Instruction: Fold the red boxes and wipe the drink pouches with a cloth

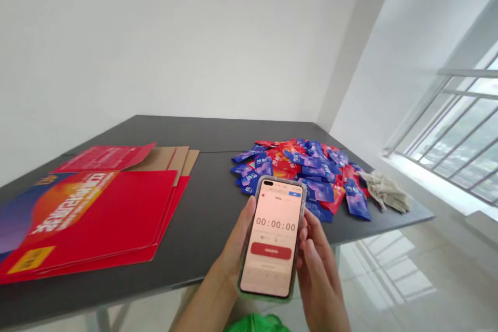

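A smartphone [274, 238] is held upright over the table's near edge, its screen showing a timer at 00:00:00 above a red button. My left hand [233, 249] wraps its left side from behind. My right hand [317, 264] grips its right edge with curled fingers. Beyond the phone lies a heap of several small blue and red sachets [307, 168].
The dark grey table [202, 218] carries a stack of flattened red cartons [97, 212] on the left and a crumpled beige cloth [385, 189] at the right corner. White walls stand behind. A barred window [462, 129] and tiled floor lie to the right.
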`<state>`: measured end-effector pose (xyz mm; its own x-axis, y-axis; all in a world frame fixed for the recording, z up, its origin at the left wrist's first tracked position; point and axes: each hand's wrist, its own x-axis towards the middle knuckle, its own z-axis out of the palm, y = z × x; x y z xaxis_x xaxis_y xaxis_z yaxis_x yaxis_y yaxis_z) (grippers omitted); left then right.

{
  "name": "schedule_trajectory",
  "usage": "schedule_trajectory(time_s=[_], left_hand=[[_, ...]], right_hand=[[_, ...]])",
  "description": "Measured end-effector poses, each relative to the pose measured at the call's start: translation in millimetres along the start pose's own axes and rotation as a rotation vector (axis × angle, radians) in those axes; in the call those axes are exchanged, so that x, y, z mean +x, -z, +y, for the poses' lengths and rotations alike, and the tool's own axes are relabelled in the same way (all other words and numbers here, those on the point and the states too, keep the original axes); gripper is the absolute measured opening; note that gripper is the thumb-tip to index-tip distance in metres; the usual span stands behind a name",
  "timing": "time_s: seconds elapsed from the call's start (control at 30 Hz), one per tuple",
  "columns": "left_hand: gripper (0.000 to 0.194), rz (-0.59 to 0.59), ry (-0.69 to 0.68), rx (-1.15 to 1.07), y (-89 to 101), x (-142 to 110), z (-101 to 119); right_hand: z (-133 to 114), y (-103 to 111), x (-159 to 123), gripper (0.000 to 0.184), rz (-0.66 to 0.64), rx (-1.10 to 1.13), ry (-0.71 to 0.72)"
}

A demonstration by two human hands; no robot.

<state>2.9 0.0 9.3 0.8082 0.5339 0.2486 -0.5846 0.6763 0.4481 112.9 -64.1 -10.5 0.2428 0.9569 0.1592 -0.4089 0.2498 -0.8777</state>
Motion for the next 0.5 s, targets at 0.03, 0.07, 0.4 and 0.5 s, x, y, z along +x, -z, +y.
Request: schedule_trajectory(time_s=[0.03, 0.07, 0.4, 0.5], left_hand=[[0.081, 0.001, 0.002, 0.005, -0.2, 0.3, 0.1], [0.081, 0.003, 0.004, 0.009, 0.0, 0.3, 0.2], [0.080, -0.032, -0.001, -0.002, -1.4, 1.6, -0.4], [0.079, -0.034, 0.001, 0.004, -4.4, 2.5, -0.1]], right_hand=[[0.5, 0.6, 0.3, 0.043, -0.002, 0.003, -0.001], [1.0, 1.3, 0.5, 0.043, -0.005, 0.005, -0.002], [1.2, 2.2, 1.2, 0.045, -0.004, 0.001, 0.018], [0.2, 1.4, 1.7, 0.043, -0.008, -0.025, 0.045]])
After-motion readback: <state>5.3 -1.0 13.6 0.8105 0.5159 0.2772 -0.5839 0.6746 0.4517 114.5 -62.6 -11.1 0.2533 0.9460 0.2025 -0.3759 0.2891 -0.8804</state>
